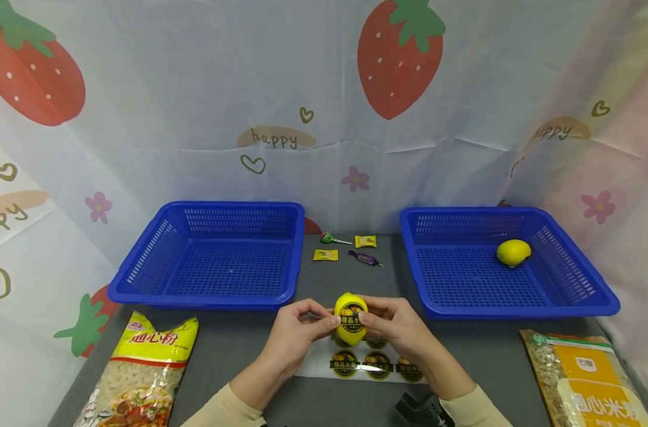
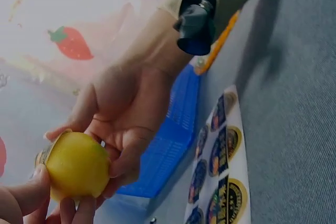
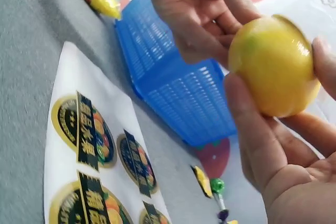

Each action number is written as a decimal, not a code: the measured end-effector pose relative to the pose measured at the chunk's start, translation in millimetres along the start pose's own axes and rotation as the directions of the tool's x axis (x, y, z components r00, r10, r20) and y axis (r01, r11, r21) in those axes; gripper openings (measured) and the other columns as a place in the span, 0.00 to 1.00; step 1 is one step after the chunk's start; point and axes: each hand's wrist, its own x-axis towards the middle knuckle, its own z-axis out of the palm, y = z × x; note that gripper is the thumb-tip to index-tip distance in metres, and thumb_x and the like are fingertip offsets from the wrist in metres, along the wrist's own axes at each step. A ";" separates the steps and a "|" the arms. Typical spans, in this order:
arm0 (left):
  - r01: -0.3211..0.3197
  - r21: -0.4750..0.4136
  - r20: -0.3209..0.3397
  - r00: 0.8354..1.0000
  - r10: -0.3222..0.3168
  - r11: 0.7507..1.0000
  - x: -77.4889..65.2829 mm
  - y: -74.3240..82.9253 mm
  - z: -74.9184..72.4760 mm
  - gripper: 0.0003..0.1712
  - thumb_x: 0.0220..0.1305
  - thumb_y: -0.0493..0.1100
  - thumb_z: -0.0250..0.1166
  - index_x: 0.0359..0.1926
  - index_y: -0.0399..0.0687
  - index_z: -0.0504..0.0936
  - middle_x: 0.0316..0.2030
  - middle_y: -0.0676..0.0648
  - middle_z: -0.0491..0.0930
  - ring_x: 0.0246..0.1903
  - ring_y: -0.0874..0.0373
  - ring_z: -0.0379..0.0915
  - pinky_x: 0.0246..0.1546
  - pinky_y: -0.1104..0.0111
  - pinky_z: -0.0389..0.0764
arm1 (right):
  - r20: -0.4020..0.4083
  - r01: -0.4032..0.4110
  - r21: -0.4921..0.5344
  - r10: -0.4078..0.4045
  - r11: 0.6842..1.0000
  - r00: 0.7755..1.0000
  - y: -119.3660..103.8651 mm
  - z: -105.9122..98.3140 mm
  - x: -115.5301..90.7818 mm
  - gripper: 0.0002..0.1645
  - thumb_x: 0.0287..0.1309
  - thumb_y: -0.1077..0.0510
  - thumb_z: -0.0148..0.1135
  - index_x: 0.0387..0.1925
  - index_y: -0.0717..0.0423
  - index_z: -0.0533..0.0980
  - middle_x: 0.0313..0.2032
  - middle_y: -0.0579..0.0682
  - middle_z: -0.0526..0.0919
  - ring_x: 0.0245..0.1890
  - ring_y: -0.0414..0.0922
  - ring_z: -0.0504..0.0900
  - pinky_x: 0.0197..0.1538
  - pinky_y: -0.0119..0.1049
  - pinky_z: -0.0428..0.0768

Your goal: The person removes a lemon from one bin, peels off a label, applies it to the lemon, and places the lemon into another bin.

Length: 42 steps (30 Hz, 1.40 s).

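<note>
A yellow lemon is held up between both hands above a sheet of round stickers. On its side facing the head camera sits a black and gold round sticker. My left hand pinches the lemon from the left, its thumb at the sticker's edge. From the right, my right hand grips it, thumb pressed on the sticker's other edge. Both wrist views show the lemon's back with fingers curled round it; a faint green patch marks its skin.
A blue basket stands at back left; another blue basket at back right holds a second lemon. Between them lie a lollipop and several wrapped candies. Pasta bags flank the front, left and right.
</note>
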 end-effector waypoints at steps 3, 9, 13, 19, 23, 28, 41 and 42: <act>0.013 -0.065 0.038 0.999 -0.011 0.998 -1.8 4.8 0.5 0.05 0.60 0.32 0.72 0.33 0.35 0.82 0.43 0.39 0.85 0.43 0.53 0.85 0.47 0.58 0.86 | -0.054 0.005 -0.069 -0.009 0.998 0.999 -7.5 1.1 -5.1 0.31 0.71 0.56 0.61 0.67 0.71 0.69 0.58 0.71 0.78 0.48 0.44 0.87 0.49 0.45 0.86; -0.038 -0.070 0.087 0.995 0.045 0.997 -8.2 17.1 1.7 0.11 0.61 0.36 0.73 0.37 0.34 0.79 0.35 0.44 0.84 0.37 0.54 0.85 0.45 0.56 0.87 | -0.133 0.099 -0.240 -0.134 0.966 0.982 -35.7 -4.7 -19.5 0.25 0.71 0.57 0.61 0.63 0.67 0.75 0.50 0.57 0.86 0.41 0.42 0.88 0.43 0.42 0.88; -0.077 -0.014 0.121 0.990 0.078 0.997 -9.6 21.4 6.6 0.14 0.65 0.40 0.71 0.42 0.33 0.78 0.34 0.44 0.84 0.35 0.54 0.84 0.45 0.55 0.87 | -0.174 0.163 -0.224 -0.204 0.961 0.963 -52.3 -14.3 -29.1 0.23 0.72 0.62 0.58 0.63 0.68 0.73 0.46 0.45 0.86 0.41 0.41 0.87 0.43 0.36 0.87; -0.098 0.060 0.279 0.957 0.078 0.993 -7.5 25.4 29.4 0.29 0.68 0.47 0.69 0.65 0.40 0.74 0.52 0.39 0.84 0.47 0.52 0.84 0.48 0.60 0.86 | -0.180 0.099 -0.304 -0.159 0.947 0.971 -57.2 -8.7 -34.9 0.23 0.70 0.60 0.62 0.64 0.58 0.75 0.52 0.53 0.85 0.45 0.44 0.87 0.45 0.37 0.87; -0.119 0.108 0.278 0.957 0.085 0.987 -9.3 29.2 46.3 0.33 0.63 0.48 0.73 0.67 0.45 0.74 0.55 0.42 0.83 0.48 0.53 0.84 0.48 0.64 0.85 | -0.198 0.095 -0.444 -0.201 0.891 0.959 -60.2 -9.6 -43.6 0.24 0.70 0.59 0.61 0.66 0.50 0.75 0.55 0.57 0.82 0.45 0.42 0.85 0.43 0.38 0.87; -0.111 0.105 0.260 0.962 0.080 0.988 -10.0 30.6 57.3 0.33 0.61 0.46 0.75 0.65 0.45 0.75 0.53 0.44 0.84 0.43 0.56 0.84 0.45 0.65 0.85 | -0.354 0.031 -0.675 -0.361 0.737 0.863 -78.1 -40.2 -66.0 0.25 0.71 0.58 0.61 0.67 0.48 0.75 0.53 0.49 0.84 0.47 0.32 0.80 0.40 0.27 0.82; -0.116 0.138 0.251 0.965 0.078 0.984 -6.3 29.6 68.5 0.32 0.60 0.47 0.75 0.64 0.46 0.76 0.52 0.46 0.84 0.43 0.56 0.83 0.43 0.66 0.85 | -0.820 -0.617 -0.569 -0.315 0.544 0.478 -81.9 -203.2 -148.6 0.36 0.73 0.46 0.55 0.72 0.64 0.65 0.69 0.73 0.65 0.68 0.71 0.64 0.68 0.58 0.69; -0.115 0.142 0.252 0.965 0.076 0.983 -5.6 29.5 70.0 0.32 0.60 0.48 0.75 0.63 0.46 0.76 0.52 0.46 0.84 0.42 0.56 0.83 0.43 0.66 0.85 | -0.839 -0.641 -0.540 -0.287 0.545 0.463 -79.3 -210.3 -152.8 0.37 0.74 0.46 0.53 0.73 0.65 0.62 0.71 0.73 0.61 0.71 0.72 0.59 0.70 0.66 0.61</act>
